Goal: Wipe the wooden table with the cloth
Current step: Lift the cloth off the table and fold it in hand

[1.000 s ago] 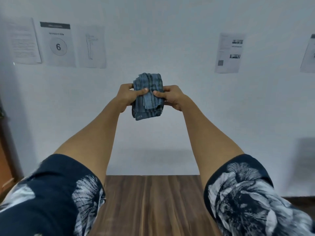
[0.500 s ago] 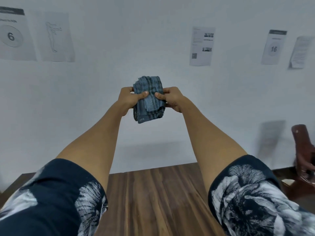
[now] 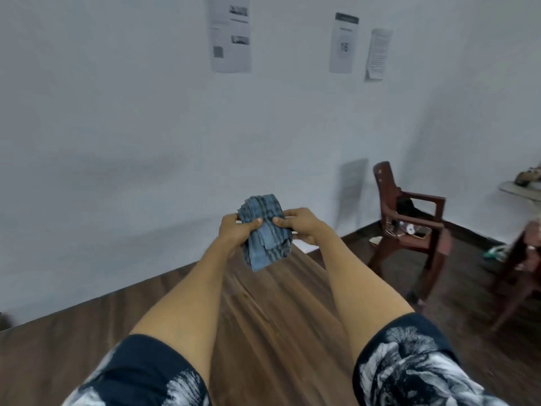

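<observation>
Both hands hold the folded blue plaid cloth (image 3: 265,232) in the air above the far end of the wooden table (image 3: 263,317): the left hand (image 3: 235,234) and right hand (image 3: 303,227) each pinch it with thumb on top. Three printed sheets (image 3: 229,33) hang on the wall; the middle one seems to read "16", the rest too blurred. A brown chair (image 3: 409,218) stands at right.

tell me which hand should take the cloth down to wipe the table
Either could, slightly the left: both the left hand and right hand pinch the cloth above the table.
</observation>
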The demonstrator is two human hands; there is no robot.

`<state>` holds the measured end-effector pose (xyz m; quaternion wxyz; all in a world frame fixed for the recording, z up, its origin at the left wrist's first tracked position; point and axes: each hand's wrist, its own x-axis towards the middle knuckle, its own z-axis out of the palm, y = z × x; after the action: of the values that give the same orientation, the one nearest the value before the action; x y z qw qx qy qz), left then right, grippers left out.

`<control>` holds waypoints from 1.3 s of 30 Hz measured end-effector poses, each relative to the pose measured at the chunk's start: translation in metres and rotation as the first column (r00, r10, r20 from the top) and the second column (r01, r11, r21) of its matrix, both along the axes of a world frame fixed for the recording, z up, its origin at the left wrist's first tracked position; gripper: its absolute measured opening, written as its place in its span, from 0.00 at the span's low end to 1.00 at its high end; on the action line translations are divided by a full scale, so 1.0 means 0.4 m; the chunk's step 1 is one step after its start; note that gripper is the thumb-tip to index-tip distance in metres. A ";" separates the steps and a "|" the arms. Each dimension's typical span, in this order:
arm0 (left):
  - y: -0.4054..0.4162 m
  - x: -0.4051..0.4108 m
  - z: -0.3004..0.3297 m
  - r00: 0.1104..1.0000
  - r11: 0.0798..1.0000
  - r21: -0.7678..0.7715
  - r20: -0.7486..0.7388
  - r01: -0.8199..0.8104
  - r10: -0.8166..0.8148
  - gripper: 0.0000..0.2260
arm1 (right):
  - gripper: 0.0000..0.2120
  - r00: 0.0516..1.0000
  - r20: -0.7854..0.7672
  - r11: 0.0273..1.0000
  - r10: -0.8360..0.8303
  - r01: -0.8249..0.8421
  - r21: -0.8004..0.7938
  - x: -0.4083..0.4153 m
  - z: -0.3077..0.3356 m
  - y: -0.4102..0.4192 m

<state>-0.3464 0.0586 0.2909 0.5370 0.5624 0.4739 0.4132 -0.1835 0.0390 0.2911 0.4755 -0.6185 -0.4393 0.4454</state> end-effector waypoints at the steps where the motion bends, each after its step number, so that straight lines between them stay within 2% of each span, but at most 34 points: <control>1: -0.007 0.059 -0.040 1.000 0.999 -0.034 -0.002 0.025 -0.026 0.18 | 0.22 1.000 0.002 0.999 -0.028 0.028 -0.031 0.063 -0.044 -0.010; 4: -0.022 0.236 -0.150 0.994 0.985 -0.139 0.020 0.106 -0.104 0.19 | 0.21 0.997 -0.031 0.987 -0.077 0.072 -0.141 0.245 -0.154 -0.046; 10: -0.053 0.602 -0.338 0.986 0.921 -0.352 0.029 0.165 -0.166 0.18 | 0.15 0.992 -0.023 0.936 -0.121 0.107 -0.337 0.607 -0.309 -0.110; 14: -0.053 0.848 -0.449 0.982 0.879 -0.441 0.027 0.182 -0.189 0.14 | 0.05 0.986 -0.036 0.883 -0.165 0.131 -0.451 0.841 -0.418 -0.117; 18: -0.034 1.027 -0.558 0.980 0.833 -0.530 -0.022 0.156 -0.197 0.11 | 0.07 0.980 -0.020 0.842 -0.200 0.162 -0.514 1.008 -0.525 -0.107; 24: 0.011 1.197 -0.715 0.982 0.761 -0.645 -0.091 0.068 -0.165 0.11 | 0.05 0.964 -0.020 0.820 -0.267 0.216 -0.531 1.144 -0.674 -0.081; 28: 0.044 1.271 -0.848 0.978 0.684 -0.727 -0.182 -0.063 -0.102 0.21 | 0.06 0.966 -0.005 0.825 -0.260 0.219 -0.522 1.197 -0.793 -0.048; 32: 0.065 1.325 -0.954 0.962 0.636 -0.745 -0.273 -0.200 -0.017 0.24 | 0.12 0.967 0.091 0.830 -0.240 0.252 -0.498 1.233 -0.932 -0.011; 39: 0.086 1.363 -1.094 0.907 0.664 -0.696 -0.416 -0.274 -0.062 0.24 | 0.10 0.928 0.341 0.802 -0.152 0.318 -0.506 1.236 -1.126 0.033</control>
<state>0.1990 0.0929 -0.1466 0.5824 0.3391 0.7333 0.0904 0.3108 0.0521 -0.1593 0.2605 -0.8365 -0.2741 0.3966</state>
